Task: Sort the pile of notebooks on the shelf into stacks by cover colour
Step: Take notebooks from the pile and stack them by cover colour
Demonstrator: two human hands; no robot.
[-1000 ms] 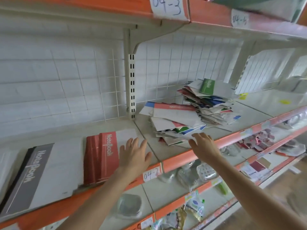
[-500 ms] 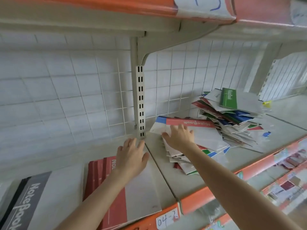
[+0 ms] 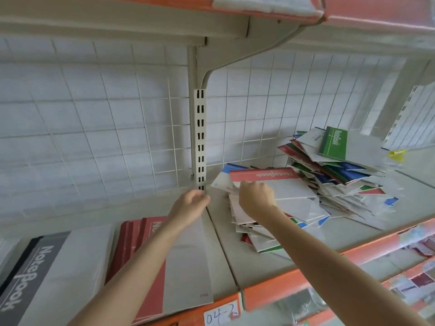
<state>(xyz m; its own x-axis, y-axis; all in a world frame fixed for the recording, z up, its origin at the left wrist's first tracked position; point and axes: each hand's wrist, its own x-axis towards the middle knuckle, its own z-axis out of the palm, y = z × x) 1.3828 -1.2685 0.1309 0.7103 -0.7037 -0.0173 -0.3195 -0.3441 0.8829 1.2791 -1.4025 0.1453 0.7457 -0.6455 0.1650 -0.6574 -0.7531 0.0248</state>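
The right hand [image 3: 256, 200] pinches the edge of the top red notebook [image 3: 282, 184]; the left hand [image 3: 190, 203] hangs loosely curled, empty. Next, I reckon, it needs lifting clear onto the red stack [image 3: 134, 245].

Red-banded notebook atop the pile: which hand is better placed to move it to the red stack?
Right. The right hand curls its fingers on the corner of the red-banded notebook; the left hand hangs empty over the red stack.

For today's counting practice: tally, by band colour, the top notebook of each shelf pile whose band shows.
Grey-banded white paper notebook: 1
Red-banded white paper notebooks: 2
Green-banded white paper notebook: 1
Total: 4
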